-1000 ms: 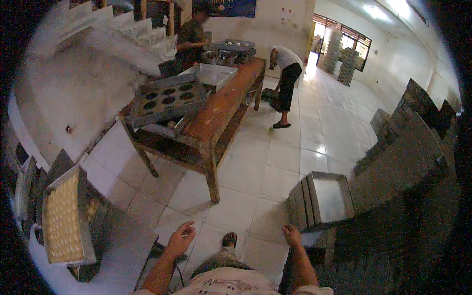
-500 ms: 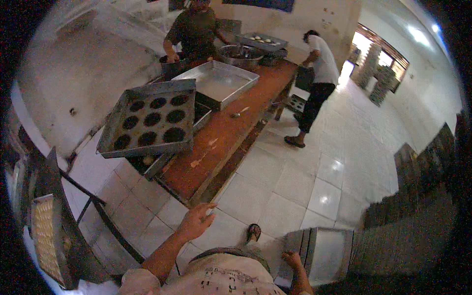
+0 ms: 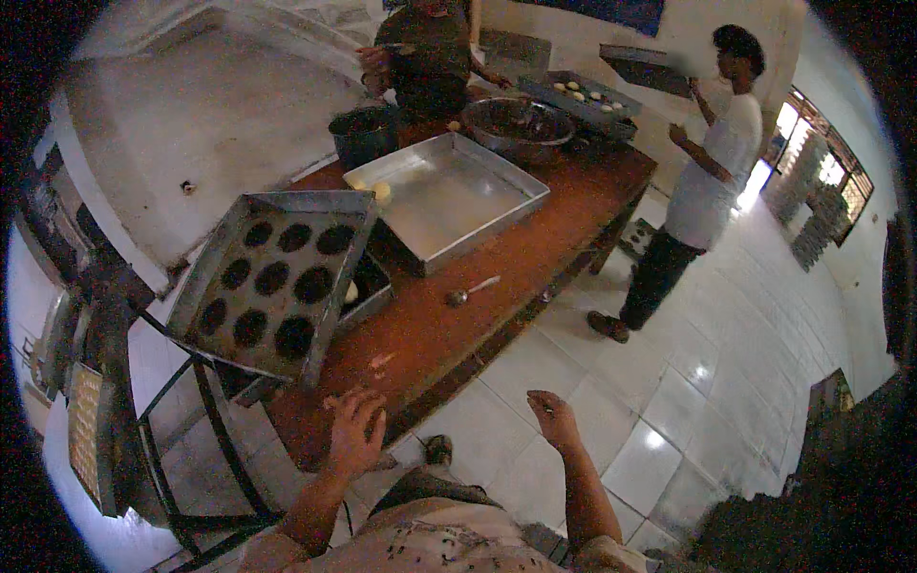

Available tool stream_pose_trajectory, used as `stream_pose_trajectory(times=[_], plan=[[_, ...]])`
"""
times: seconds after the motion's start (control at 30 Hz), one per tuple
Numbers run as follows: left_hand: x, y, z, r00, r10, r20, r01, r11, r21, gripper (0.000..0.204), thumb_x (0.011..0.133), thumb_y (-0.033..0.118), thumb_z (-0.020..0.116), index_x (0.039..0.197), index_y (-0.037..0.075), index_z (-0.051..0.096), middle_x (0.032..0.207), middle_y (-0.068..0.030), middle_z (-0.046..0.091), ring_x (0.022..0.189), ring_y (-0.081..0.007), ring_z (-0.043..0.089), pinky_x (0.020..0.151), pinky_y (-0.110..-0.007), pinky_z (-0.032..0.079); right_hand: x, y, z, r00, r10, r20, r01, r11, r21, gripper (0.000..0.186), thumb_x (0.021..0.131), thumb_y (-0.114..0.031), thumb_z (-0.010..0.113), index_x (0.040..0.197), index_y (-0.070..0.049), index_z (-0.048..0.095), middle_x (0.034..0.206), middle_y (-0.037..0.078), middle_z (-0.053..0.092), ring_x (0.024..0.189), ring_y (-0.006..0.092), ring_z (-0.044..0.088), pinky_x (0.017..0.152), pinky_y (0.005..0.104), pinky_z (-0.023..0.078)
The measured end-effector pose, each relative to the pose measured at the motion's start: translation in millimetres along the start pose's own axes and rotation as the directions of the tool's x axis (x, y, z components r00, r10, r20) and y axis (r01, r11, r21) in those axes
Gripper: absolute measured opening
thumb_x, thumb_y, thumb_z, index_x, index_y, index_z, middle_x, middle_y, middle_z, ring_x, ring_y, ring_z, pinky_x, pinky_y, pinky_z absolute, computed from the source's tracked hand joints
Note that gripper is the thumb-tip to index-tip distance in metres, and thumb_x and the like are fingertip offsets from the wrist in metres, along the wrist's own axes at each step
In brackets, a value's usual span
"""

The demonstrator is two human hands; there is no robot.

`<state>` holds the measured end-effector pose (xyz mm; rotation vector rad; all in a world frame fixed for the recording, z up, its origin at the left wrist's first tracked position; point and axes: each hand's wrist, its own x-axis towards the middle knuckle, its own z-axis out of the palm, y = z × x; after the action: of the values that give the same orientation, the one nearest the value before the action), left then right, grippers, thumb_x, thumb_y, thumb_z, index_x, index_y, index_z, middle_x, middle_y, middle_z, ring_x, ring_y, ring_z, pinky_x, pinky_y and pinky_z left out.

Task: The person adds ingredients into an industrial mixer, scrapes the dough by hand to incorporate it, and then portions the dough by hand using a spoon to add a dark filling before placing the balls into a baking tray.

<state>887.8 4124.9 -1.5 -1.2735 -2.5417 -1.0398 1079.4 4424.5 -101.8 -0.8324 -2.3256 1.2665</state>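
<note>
My left hand (image 3: 357,435) hovers at the near end of the red-brown table (image 3: 497,253), fingers spread and holding nothing. Just beyond it is a metal baking tray (image 3: 272,234) with rows of round dark hollows, tilted on top of another tray (image 3: 368,291). My right hand (image 3: 554,420) is raised over the floor to the right of the table, fingers loosely bent and apart, with nothing seen in it. On the tabletop ahead lies a metal spoon or ladle (image 3: 470,292).
A large shallow metal pan (image 3: 478,205) has pale dough at its left corner. Beyond stand a dark bucket (image 3: 365,138), a metal bowl (image 3: 516,124) and a tray of dough balls (image 3: 583,95). One person stands behind the table; another, right, lifts a tray (image 3: 650,69). A black metal frame (image 3: 215,430) stands left.
I have come closer to the table. My right hand has risen forward, and my left hand has reached the table end. The person at right has straightened up and now holds a tray.
</note>
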Motion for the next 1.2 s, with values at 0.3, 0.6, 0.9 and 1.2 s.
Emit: stream_pose_trajectory(times=[0.3,0.6,0.9,1.2], plan=[[112,28,32,0.997,-0.042,0.058,0.049,0.991,-0.121,0.026,0.083,0.017,0.058,0.108,0.01,0.06,0.107,-0.0131,0.056,0.103,-0.0311,0.052,0.087,-0.042,0.044,166,-73,-4,0.863,-0.504,0.03,0.48,0.801,-0.358,0.029,0.074,-0.001,0.058,0.102,-0.007,0.061,0.101,0.013,0.06,0.097,0.0299,0.054,0.089,0.0398,0.041],[279,14,93,0.982,0.02,-0.186,-0.051,0.985,-0.163,0.023,0.081,0.015,0.059,0.104,0.008,0.06,0.101,-0.0131,0.058,0.098,-0.0319,0.054,0.087,-0.04,0.043,271,-34,25,0.569,-0.474,0.672,0.82,0.382,-0.426,0.039,0.074,-0.019,0.059,0.11,-0.006,0.053,0.117,0.019,0.05,0.107,0.037,0.048,0.091,0.0477,0.039],[457,-108,143,0.928,-0.21,-0.309,0.313,0.889,0.335,0.026,0.08,0.017,0.056,0.103,0.005,0.058,0.096,-0.0155,0.058,0.094,-0.0315,0.054,0.085,-0.042,0.042,348,-8,58,0.058,-0.784,0.617,0.974,-0.09,-0.206,0.054,0.074,-0.031,0.06,0.122,-0.008,0.049,0.122,0.022,0.045,0.116,0.0405,0.04,0.099,0.0546,0.029],[521,-267,208,0.751,-0.437,-0.495,0.656,0.409,0.634,0.041,0.085,0.024,0.049,0.124,0.011,0.049,0.116,-0.0151,0.055,0.117,-0.0268,0.044,0.098,-0.045,0.034,368,-24,42,0.135,-0.525,0.84,0.89,0.437,0.13,0.05,0.072,-0.036,0.063,0.116,-0.012,0.056,0.118,0.02,0.045,0.109,0.0427,0.04,0.095,0.0582,0.03]])
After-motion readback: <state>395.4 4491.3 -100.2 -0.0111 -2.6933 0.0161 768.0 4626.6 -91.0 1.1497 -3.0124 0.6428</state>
